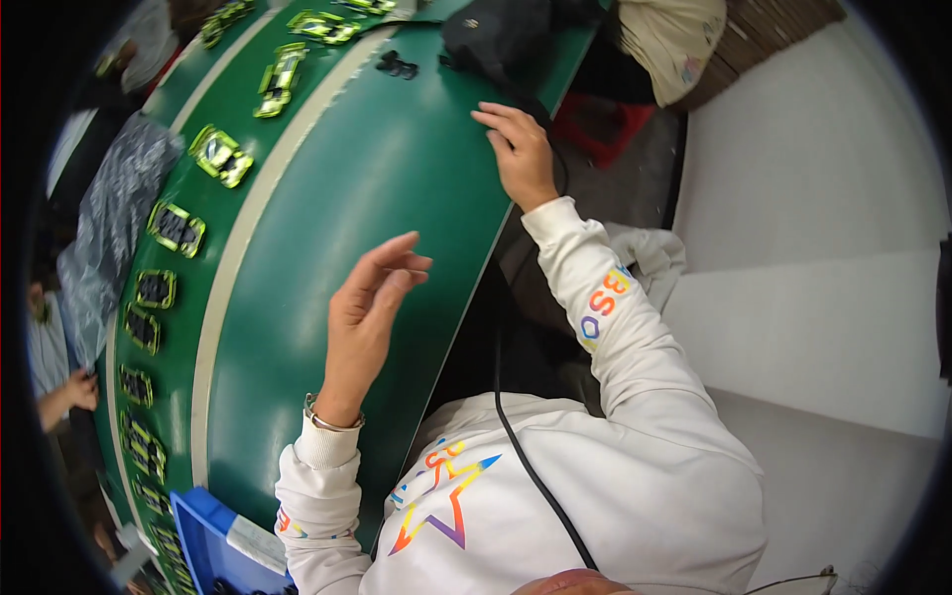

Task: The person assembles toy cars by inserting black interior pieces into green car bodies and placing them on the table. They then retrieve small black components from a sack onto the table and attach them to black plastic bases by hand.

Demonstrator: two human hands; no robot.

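My left hand (369, 319) hovers over the green tabletop (297, 327), its fingers loosely bent and apart from the thumb, with nothing visible in it. Past it and to the right, my right hand (523, 156) is held at the table's right edge with fingers stretched out, also holding nothing. Beyond that hand lies a black bag (496, 45), and a dark strap or cable runs down beside the wrist. A few small black parts (397, 65) lie on the tabletop left of the bag.
Left of a pale divider strip (253, 213), several yellow-green toy car-like pieces (220, 156) stand in a row. A blue bin (213, 535) with black parts sits at lower left. Beyond the row are plastic sheeting (119, 208) and another person's hand (81, 390). A red stool (600, 129) stands right of the table.
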